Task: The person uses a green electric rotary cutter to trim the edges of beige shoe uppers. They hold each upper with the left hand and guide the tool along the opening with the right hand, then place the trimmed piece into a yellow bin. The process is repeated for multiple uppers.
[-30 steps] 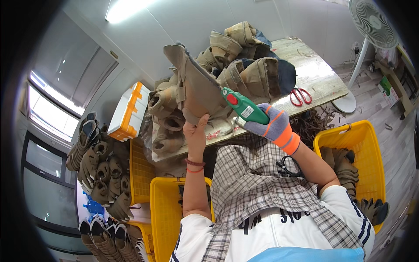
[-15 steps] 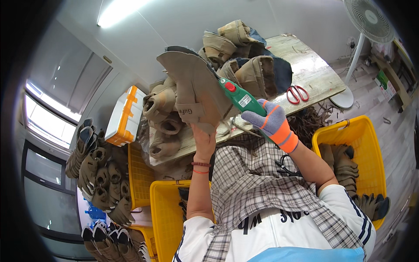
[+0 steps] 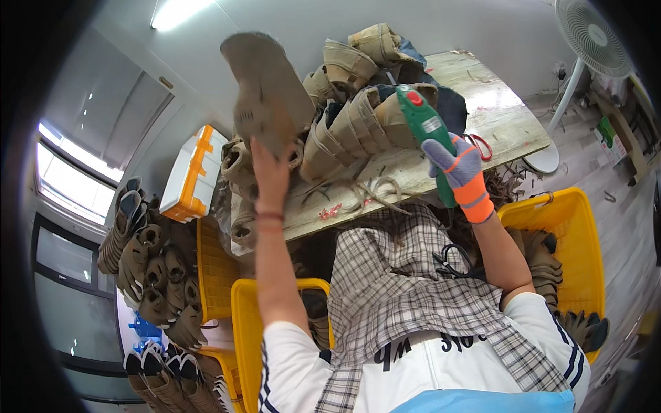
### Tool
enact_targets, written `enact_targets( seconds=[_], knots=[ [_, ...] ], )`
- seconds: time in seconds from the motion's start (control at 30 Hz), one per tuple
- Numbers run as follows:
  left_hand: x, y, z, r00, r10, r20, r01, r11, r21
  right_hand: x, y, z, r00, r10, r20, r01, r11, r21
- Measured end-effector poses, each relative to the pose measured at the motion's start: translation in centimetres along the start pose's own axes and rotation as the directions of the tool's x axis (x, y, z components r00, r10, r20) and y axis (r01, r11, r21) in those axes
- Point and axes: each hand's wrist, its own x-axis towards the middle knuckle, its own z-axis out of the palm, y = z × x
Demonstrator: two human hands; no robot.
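Since the frame half a second ago, the tan piece [image 3: 261,100] has swung up and to the left, and the green tool [image 3: 428,125], then against its edge, has come away and now stands well apart from it. Beneath both lies a pale worn table [image 3: 513,127], with a yellow basket [image 3: 584,251] holding stacked tan parts near its right end. A pile of tan parts [image 3: 358,131] covers the table's far side, and a white-and-orange box [image 3: 195,173] sits off its left end. Blurred, the tan piece rises above the table's left part, held at its lower end by the bare left hand [image 3: 272,168]; how each finger sits cannot be told. Gloved in grey and orange, the right hand [image 3: 454,164] is wrapped around the green tool, which tilts up and leftward before the pile. Red-handled scissors [image 3: 489,149] show partly behind that glove, and thin curled strips [image 3: 375,199] lie along the near edge.
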Motion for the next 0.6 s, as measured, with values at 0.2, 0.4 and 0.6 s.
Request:
enact_targets(
  seconds=[0.2, 0.4, 0.6],
  knots=[
    [8.6, -0.4, 0.1, 0.940, 0.104, -0.324, -0.050, 0.984, 0.171, -1.1, 2.4, -2.3, 0.998, 0.036, -0.058, -0.036, 0.999, 0.003],
    [-9.7, -4.1, 12.8, 0.539, -0.748, -0.388, 0.547, 0.661, -0.514, -2.8, 4.4, -4.7, 0.984, 0.143, -0.108, -0.152, 0.985, -0.081],
    [-9.8, -5.9, 12.3, 0.602, -0.761, 0.243, 0.625, 0.259, -0.736, -4.1, 6.0, -4.6, 0.972, 0.215, -0.095, -0.226, 0.967, -0.119]
  ],
)
